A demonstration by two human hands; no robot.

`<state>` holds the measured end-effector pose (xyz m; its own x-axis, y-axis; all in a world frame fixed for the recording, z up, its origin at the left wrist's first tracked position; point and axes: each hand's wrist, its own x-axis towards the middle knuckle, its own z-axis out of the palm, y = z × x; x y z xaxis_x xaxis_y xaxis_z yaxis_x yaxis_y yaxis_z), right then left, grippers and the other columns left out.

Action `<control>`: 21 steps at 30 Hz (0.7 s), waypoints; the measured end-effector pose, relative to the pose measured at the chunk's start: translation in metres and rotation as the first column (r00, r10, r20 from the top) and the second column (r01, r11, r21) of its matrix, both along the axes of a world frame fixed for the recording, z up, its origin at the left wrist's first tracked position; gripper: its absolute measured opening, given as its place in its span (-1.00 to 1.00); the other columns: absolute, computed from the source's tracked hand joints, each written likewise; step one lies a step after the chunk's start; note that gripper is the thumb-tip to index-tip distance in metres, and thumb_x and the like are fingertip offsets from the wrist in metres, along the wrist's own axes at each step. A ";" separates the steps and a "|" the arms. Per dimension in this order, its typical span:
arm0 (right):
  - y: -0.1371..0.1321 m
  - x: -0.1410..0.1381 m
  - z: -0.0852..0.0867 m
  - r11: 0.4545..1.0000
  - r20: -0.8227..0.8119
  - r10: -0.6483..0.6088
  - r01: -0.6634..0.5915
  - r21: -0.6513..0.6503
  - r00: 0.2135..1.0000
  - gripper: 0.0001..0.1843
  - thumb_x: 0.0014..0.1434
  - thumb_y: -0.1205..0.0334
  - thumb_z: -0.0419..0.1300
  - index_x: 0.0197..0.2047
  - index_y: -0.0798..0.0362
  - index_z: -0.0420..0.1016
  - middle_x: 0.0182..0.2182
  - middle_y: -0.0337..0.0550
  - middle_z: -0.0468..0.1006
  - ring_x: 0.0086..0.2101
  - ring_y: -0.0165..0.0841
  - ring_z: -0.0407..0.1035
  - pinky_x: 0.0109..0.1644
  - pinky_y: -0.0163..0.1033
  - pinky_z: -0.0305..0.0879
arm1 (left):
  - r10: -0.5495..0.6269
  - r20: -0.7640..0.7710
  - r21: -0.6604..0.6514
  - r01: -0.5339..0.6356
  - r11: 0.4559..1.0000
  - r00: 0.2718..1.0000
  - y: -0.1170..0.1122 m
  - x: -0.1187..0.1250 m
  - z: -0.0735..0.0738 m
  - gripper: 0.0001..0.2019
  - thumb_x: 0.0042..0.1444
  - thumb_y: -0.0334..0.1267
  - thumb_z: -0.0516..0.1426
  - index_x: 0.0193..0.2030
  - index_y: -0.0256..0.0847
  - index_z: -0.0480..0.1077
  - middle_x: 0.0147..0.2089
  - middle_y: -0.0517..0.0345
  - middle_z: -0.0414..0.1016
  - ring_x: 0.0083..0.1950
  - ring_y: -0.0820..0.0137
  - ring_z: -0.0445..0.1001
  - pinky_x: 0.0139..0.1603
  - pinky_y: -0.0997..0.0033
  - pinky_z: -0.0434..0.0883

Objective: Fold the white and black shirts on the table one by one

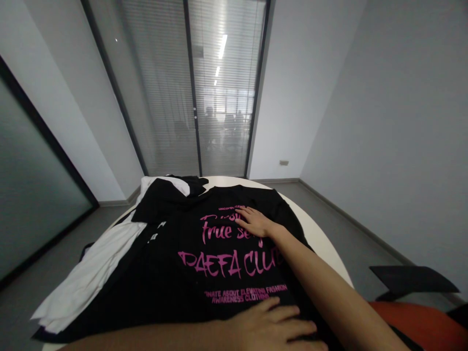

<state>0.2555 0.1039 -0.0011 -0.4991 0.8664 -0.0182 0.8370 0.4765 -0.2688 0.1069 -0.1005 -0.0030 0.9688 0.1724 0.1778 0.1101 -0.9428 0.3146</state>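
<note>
A black T-shirt [190, 282] with pink lettering lies spread flat on a round white table [321, 239]. My right hand [256, 222] rests flat on the shirt's upper part, over the pink print, with its fingers stretched out toward the left. My left hand [272, 326] lies flat on the shirt's near hem at the bottom of the view, fingers spread and pointing right. Neither hand holds anything.
A white garment [91, 273] lies folded along the table's left side, with more black clothing [171, 192] piled at the far end. An orange chair seat [420, 321] with a black armrest [409, 280] stands at the right. Glass doors with blinds are beyond.
</note>
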 end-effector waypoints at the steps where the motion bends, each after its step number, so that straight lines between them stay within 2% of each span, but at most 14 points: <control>1: 0.001 0.001 0.002 0.999 -0.013 -0.006 0.006 0.041 1.000 -0.28 0.40 -0.24 -0.20 0.41 0.03 0.20 0.36 -0.03 0.23 0.33 -0.11 0.10 0.40 -0.02 -0.02 | 0.089 0.027 -0.020 -0.088 0.996 0.996 0.008 -0.005 0.011 -0.50 0.42 -0.03 -0.09 0.43 -0.06 0.12 0.45 0.12 0.20 0.46 0.15 0.14 0.42 0.00 0.19; 2: 0.002 0.002 0.004 0.996 -0.017 -0.026 0.027 0.085 1.000 -0.35 0.43 -0.16 -0.18 0.36 0.04 0.27 0.30 -0.01 0.33 0.27 -0.15 0.19 0.35 -0.07 0.06 | 0.201 0.038 -0.044 -0.199 0.979 0.979 0.020 -0.012 0.021 -0.47 0.38 0.04 -0.03 0.40 -0.11 0.18 0.40 0.06 0.29 0.41 0.13 0.23 0.39 0.01 0.22; 3: 0.004 0.004 0.007 0.990 -0.014 -0.062 0.064 0.129 0.998 -0.43 0.44 -0.07 -0.15 0.30 0.05 0.34 0.24 -0.01 0.40 0.21 -0.17 0.27 0.30 -0.10 0.13 | 0.300 0.047 -0.056 -0.297 0.953 0.953 0.034 -0.019 0.030 -0.52 0.37 0.02 0.00 0.32 -0.13 0.27 0.29 0.05 0.42 0.30 0.18 0.38 0.32 0.08 0.32; 5: 0.008 0.009 0.010 0.962 0.009 -0.179 0.173 0.211 0.984 -0.54 0.42 0.08 -0.08 0.23 0.05 0.40 0.16 0.00 0.46 0.12 -0.16 0.32 0.22 -0.11 0.21 | 0.534 0.070 -0.024 -0.534 0.845 0.843 0.070 -0.035 0.040 -0.66 0.39 -0.10 -0.02 0.14 -0.16 0.42 0.12 0.04 0.54 0.12 0.24 0.49 0.22 0.14 0.40; 8: 0.016 0.019 0.012 0.902 0.060 -0.364 0.336 0.270 0.930 -0.52 0.37 0.13 0.02 0.30 0.05 0.31 0.22 0.07 0.40 0.14 -0.07 0.28 0.16 -0.06 0.24 | 0.759 0.144 0.120 -0.773 0.623 0.635 0.135 -0.070 0.042 -0.63 0.40 -0.13 -0.06 0.12 -0.21 0.46 0.24 -0.05 0.44 0.26 0.17 0.38 0.28 0.10 0.33; 10: 0.021 0.025 0.009 0.872 0.092 -0.445 0.407 0.270 0.891 -0.37 0.34 0.08 0.08 0.41 0.04 0.14 0.32 0.11 0.25 0.18 -0.01 0.23 0.15 -0.01 0.24 | 0.852 0.154 0.200 -0.861 0.469 0.500 0.174 -0.097 0.039 -0.62 0.38 -0.16 -0.06 0.12 -0.22 0.48 0.33 -0.08 0.35 0.34 0.13 0.30 0.33 0.08 0.29; 11: 0.023 0.027 0.008 0.865 0.109 -0.467 0.428 0.261 0.878 -0.31 0.33 0.05 0.09 0.45 0.02 0.05 0.35 0.13 0.20 0.20 0.01 0.21 0.15 0.01 0.23 | 0.878 0.145 0.223 -0.879 0.421 0.457 0.191 -0.111 0.037 -0.62 0.38 -0.18 -0.07 0.11 -0.20 0.50 0.36 -0.05 0.31 0.37 0.13 0.27 0.34 0.09 0.27; 13: 0.026 0.030 0.005 0.861 0.137 -0.489 0.453 0.232 0.861 -0.26 0.34 -0.01 0.07 0.48 0.00 -0.03 0.33 0.16 0.23 0.20 0.03 0.22 0.16 0.05 0.20 | 0.917 0.081 0.238 -0.901 0.362 0.389 0.218 -0.134 0.034 -0.61 0.36 -0.21 -0.07 0.12 -0.16 0.50 0.38 0.01 0.30 0.36 0.14 0.28 0.35 0.11 0.27; 14: 0.028 0.030 0.005 0.860 0.144 -0.496 0.462 0.219 0.856 -0.27 0.35 -0.06 0.04 0.48 -0.01 -0.01 0.29 0.17 0.28 0.19 0.04 0.23 0.16 0.07 0.19 | 0.925 0.039 0.246 -0.901 0.358 0.378 0.228 -0.143 0.032 -0.61 0.35 -0.22 -0.07 0.13 -0.13 0.50 0.39 0.04 0.28 0.37 0.14 0.27 0.36 0.12 0.26; 16: 0.033 0.028 0.007 0.847 0.144 -0.522 0.491 0.201 0.841 -0.30 0.35 -0.19 -0.03 0.43 -0.03 0.15 0.21 0.17 0.38 0.16 0.07 0.26 0.15 0.12 0.19 | 0.936 -0.031 0.239 -0.907 0.348 0.351 0.242 -0.154 0.029 -0.60 0.35 -0.20 -0.08 0.17 -0.09 0.47 0.41 0.07 0.26 0.36 0.15 0.30 0.34 0.13 0.28; 18: 0.040 0.023 0.011 0.827 0.134 -0.555 0.527 0.195 0.821 -0.30 0.36 -0.27 -0.14 0.28 0.00 0.41 0.15 0.19 0.42 0.14 0.11 0.28 0.13 0.15 0.20 | 0.947 -0.070 0.222 -0.921 0.320 0.312 0.254 -0.159 0.027 -0.56 0.38 -0.16 -0.13 0.26 -0.06 0.39 0.38 0.05 0.32 0.30 0.14 0.38 0.25 0.11 0.36; 19: 0.044 0.021 0.014 0.820 0.131 -0.566 0.538 0.196 0.814 -0.30 0.37 -0.26 -0.18 0.18 0.04 0.50 0.13 0.20 0.43 0.13 0.11 0.28 0.12 0.15 0.21 | 0.955 -0.082 0.214 -0.930 0.298 0.287 0.259 -0.159 0.025 -0.55 0.39 -0.14 -0.16 0.29 -0.05 0.35 0.33 0.02 0.38 0.25 0.13 0.43 0.20 0.10 0.40; 21: 0.055 0.016 0.017 0.822 0.120 -0.560 0.533 0.201 0.819 -0.34 0.41 -0.16 -0.18 0.06 0.10 0.57 0.11 0.21 0.44 0.13 0.09 0.29 0.11 0.10 0.24 | 0.965 -0.109 0.205 -0.945 0.256 0.238 0.271 -0.159 0.022 -0.54 0.39 -0.14 -0.18 0.29 -0.08 0.33 0.22 -0.04 0.49 0.17 0.12 0.50 0.11 0.10 0.45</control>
